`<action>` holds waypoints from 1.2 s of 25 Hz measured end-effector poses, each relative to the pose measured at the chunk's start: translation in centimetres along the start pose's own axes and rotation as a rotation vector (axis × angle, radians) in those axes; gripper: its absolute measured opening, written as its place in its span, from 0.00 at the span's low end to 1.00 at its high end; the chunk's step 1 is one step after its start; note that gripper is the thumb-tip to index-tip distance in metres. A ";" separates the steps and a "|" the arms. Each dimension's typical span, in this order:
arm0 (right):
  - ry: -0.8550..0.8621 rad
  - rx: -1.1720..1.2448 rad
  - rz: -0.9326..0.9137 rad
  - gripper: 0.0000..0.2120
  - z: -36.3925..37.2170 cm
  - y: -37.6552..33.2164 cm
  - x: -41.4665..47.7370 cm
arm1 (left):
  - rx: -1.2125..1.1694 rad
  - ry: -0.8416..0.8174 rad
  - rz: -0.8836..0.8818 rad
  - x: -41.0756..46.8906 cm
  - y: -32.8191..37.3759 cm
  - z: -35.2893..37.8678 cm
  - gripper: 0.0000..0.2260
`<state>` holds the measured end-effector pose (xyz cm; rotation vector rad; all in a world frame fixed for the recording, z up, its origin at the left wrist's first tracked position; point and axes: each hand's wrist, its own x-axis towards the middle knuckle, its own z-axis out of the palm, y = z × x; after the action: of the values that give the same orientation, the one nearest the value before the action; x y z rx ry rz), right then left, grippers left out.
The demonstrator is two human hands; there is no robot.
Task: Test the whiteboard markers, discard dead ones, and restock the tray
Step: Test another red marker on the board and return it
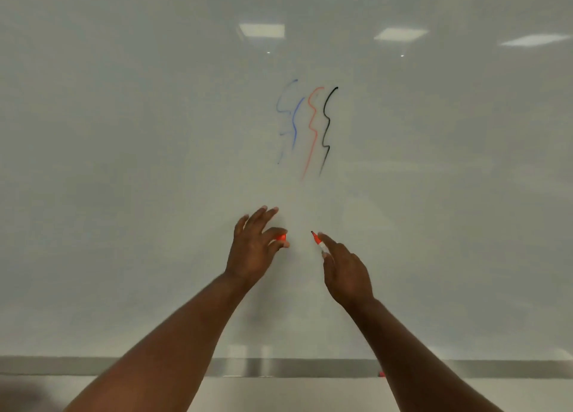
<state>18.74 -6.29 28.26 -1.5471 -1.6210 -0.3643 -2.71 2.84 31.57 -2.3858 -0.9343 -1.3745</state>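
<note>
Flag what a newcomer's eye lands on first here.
The wavy test lines in the middle of the whiteboard: two blue, one of them faint, then red, then black. Just below them, the right hand holds an uncapped red marker tip up, and the left hand pinches a red cap.

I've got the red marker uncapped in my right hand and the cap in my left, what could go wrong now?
The marker in the right hand has its bare tip aimed toward the left hand pinching the cap; a missed recap could ink the fingers. The cap is held only by fingertips, so it might slip and drop.
</note>
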 end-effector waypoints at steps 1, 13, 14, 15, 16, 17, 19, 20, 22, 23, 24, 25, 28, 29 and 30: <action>0.048 0.062 -0.007 0.20 -0.6 -0.4 0.9 | 0.019 0.037 0.008 2.1 -0.3 -1.0 0.06; 0.349 0.652 -0.036 0.22 -8.9 -5.4 13.4 | 0.109 0.329 -0.007 20.9 -2.1 -10.1 0.08; 0.404 0.670 -0.050 0.18 -9.5 -5.7 14.2 | 0.133 0.309 -0.030 21.4 -2.2 -10.1 0.08; 0.453 0.679 -0.067 0.14 -10.1 -6.0 15.0 | 0.160 0.285 -0.048 21.7 -2.3 -10.0 0.08; 0.486 0.694 -0.076 0.11 -10.6 -6.1 15.8 | 0.183 0.266 -0.058 21.9 -2.4 -9.7 0.08; 0.500 0.715 -0.070 0.10 -11.0 -6.1 16.5 | 0.198 0.260 -0.059 22.0 -2.6 -9.4 0.07; 0.514 0.732 -0.019 0.09 -11.4 -5.9 17.9 | 0.200 0.287 -0.054 22.1 -3.0 -8.8 0.06; 0.529 0.720 0.012 0.08 -11.6 -5.8 18.5 | 0.189 0.310 -0.049 22.2 -3.3 -8.5 0.06; 0.570 0.709 0.059 0.08 -11.9 -5.6 19.4 | 0.171 0.344 -0.035 22.2 -3.7 -8.2 0.06; 0.594 0.713 0.067 0.08 -12.0 -5.6 19.9 | 0.170 0.353 -0.029 22.2 -3.8 -8.1 0.06; 0.613 0.712 0.070 0.08 -12.1 -5.5 20.3 | 0.172 0.358 -0.022 22.2 -3.9 -8.1 0.07; 0.615 0.707 0.070 0.09 -12.1 -5.4 20.6 | 0.175 0.363 -0.013 22.2 -3.9 -8.1 0.07; 0.569 0.665 0.070 0.09 -11.5 -5.1 20.9 | 0.202 0.378 0.007 22.0 -4.1 -8.0 0.07; 0.568 0.655 0.081 0.09 -11.2 -5.0 20.7 | 0.215 0.379 0.010 22.0 -4.1 -8.0 0.07; 0.579 0.642 0.090 0.09 -11.0 -4.9 20.5 | 0.223 0.379 0.013 22.1 -4.1 -7.9 0.08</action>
<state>20.73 -1.19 51.37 -0.9059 -1.0591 -0.1864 -2.96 11.20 53.87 -1.8786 -0.9066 -1.5530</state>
